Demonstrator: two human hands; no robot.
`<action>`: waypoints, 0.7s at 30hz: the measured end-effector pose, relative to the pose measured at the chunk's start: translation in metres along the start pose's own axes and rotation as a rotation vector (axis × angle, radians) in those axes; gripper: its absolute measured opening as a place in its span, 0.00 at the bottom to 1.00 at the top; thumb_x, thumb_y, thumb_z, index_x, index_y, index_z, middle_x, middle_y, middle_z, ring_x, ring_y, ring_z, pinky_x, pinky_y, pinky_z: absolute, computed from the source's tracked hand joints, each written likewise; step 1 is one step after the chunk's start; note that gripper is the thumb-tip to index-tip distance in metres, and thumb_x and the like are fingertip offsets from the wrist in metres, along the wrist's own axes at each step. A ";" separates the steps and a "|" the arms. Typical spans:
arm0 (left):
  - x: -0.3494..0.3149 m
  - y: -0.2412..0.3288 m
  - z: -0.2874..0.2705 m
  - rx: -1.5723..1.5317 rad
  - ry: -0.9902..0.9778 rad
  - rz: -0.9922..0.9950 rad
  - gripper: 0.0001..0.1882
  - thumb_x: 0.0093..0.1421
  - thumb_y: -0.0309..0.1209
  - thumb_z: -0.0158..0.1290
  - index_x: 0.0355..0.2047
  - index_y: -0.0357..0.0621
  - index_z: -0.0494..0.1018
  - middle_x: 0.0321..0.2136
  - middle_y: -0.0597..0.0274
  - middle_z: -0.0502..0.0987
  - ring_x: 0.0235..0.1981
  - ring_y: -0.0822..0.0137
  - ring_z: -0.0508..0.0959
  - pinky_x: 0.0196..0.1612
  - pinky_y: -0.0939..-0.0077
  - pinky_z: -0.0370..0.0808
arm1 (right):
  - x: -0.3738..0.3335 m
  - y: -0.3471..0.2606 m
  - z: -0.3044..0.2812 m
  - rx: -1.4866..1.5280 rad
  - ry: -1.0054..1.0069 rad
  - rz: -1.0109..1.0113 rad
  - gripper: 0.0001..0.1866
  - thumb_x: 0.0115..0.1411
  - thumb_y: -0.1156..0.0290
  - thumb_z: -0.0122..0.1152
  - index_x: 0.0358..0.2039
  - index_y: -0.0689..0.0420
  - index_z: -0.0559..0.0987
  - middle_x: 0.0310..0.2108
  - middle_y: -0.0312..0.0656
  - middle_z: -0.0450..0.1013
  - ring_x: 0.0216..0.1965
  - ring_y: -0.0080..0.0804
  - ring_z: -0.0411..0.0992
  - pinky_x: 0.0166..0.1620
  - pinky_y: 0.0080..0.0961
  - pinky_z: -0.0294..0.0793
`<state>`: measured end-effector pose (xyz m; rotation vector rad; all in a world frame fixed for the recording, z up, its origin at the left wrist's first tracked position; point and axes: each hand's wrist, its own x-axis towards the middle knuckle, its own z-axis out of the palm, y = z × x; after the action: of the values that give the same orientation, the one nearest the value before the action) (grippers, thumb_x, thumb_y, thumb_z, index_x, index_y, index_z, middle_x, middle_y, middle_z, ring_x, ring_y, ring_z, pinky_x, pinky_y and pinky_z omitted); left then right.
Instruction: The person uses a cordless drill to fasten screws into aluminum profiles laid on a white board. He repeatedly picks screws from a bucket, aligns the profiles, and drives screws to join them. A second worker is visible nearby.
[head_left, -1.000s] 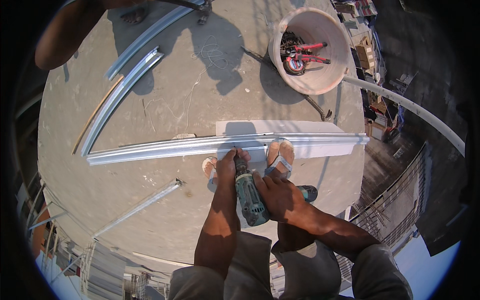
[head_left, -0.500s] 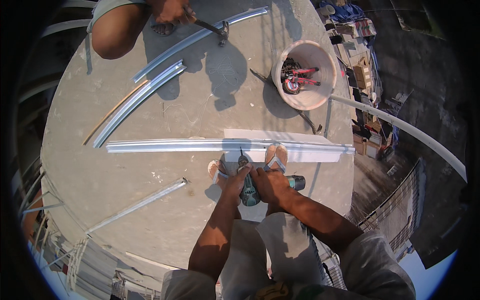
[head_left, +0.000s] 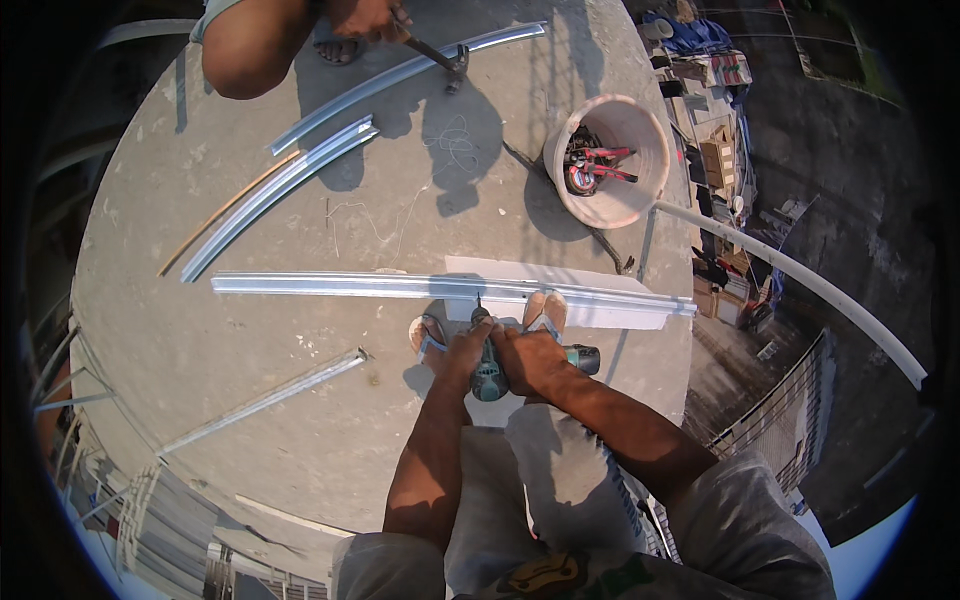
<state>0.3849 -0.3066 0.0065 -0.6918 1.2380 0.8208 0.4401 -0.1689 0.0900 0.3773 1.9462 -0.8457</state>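
Note:
A teal and black cordless drill (head_left: pixel 489 378) is between my two hands, its bit pointing away from me toward a long metal channel (head_left: pixel 350 285). My left hand (head_left: pixel 468 348) grips the front of the drill near the chuck. Wrapped round its handle is my right hand (head_left: pixel 530 360), with the battery end sticking out to the right. The bit tip appears over the near edge of the channel; whether it touches, I cannot tell. A white board (head_left: pixel 610 317) lies under the channel's right part, and my sandalled right foot (head_left: pixel 545 310) rests on the channel's near edge.
Opposite, another person's hand (head_left: pixel 370 18) holds a claw hammer (head_left: pixel 455 68) over a metal channel (head_left: pixel 350 95). Another channel (head_left: pixel 290 190) lies beside a wooden stick (head_left: pixel 225 215). A bucket (head_left: pixel 650 160) holds red-handled tools (head_left: pixel 605 165). A metal strip (head_left: pixel 265 402) lies at left.
The view has shifted slightly. My hands keep their hold on the drill, with its bit still near the channel. The other person's hammer stays over the far channel.

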 end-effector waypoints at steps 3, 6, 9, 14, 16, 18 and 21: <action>0.002 0.003 -0.002 -0.022 -0.028 -0.002 0.33 0.62 0.55 0.54 0.52 0.35 0.76 0.49 0.54 0.76 0.49 0.63 0.74 0.53 0.71 0.69 | 0.002 -0.002 -0.005 -0.027 -0.030 0.002 0.25 0.61 0.72 0.50 0.59 0.67 0.65 0.50 0.58 0.74 0.47 0.53 0.77 0.50 0.45 0.76; 0.000 0.004 -0.001 0.022 0.002 0.019 0.31 0.63 0.53 0.55 0.50 0.36 0.76 0.46 0.56 0.77 0.46 0.64 0.75 0.51 0.71 0.70 | 0.004 -0.001 -0.008 -0.068 -0.068 -0.001 0.25 0.61 0.73 0.51 0.58 0.68 0.65 0.50 0.58 0.74 0.46 0.52 0.77 0.49 0.42 0.77; 0.000 0.003 -0.001 -0.013 -0.007 0.004 0.28 0.64 0.52 0.55 0.49 0.37 0.77 0.43 0.58 0.78 0.44 0.65 0.76 0.50 0.72 0.70 | 0.005 0.000 -0.007 -0.022 -0.026 -0.026 0.25 0.60 0.73 0.53 0.57 0.67 0.66 0.49 0.58 0.74 0.46 0.52 0.78 0.48 0.41 0.78; 0.023 -0.012 -0.006 -0.083 -0.003 0.003 0.25 0.64 0.49 0.55 0.47 0.37 0.77 0.42 0.59 0.79 0.42 0.66 0.77 0.48 0.73 0.71 | 0.007 0.002 -0.004 -0.017 0.012 -0.041 0.28 0.54 0.72 0.57 0.56 0.67 0.67 0.46 0.58 0.75 0.42 0.54 0.78 0.46 0.43 0.78; 0.034 -0.025 -0.011 -0.132 -0.015 0.011 0.24 0.65 0.47 0.55 0.47 0.36 0.77 0.40 0.60 0.79 0.41 0.66 0.77 0.47 0.74 0.72 | 0.007 0.002 -0.003 -0.027 -0.003 -0.042 0.28 0.54 0.72 0.57 0.56 0.67 0.67 0.46 0.58 0.74 0.42 0.54 0.78 0.46 0.43 0.78; 0.045 -0.033 -0.014 -0.213 -0.072 -0.009 0.24 0.65 0.46 0.56 0.47 0.36 0.76 0.39 0.61 0.80 0.40 0.67 0.78 0.47 0.75 0.72 | 0.008 0.002 -0.004 -0.036 -0.015 -0.052 0.27 0.55 0.72 0.57 0.55 0.67 0.67 0.47 0.58 0.74 0.43 0.54 0.78 0.47 0.43 0.78; 0.049 -0.037 -0.013 -0.292 -0.109 -0.013 0.23 0.65 0.45 0.56 0.46 0.36 0.77 0.39 0.61 0.80 0.40 0.67 0.78 0.47 0.77 0.72 | 0.008 0.001 -0.008 -0.048 -0.037 -0.032 0.26 0.55 0.72 0.57 0.55 0.66 0.68 0.47 0.58 0.74 0.43 0.55 0.78 0.46 0.43 0.78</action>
<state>0.4150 -0.3296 -0.0440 -0.8765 1.0244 1.0270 0.4322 -0.1632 0.0853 0.3009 1.9396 -0.8196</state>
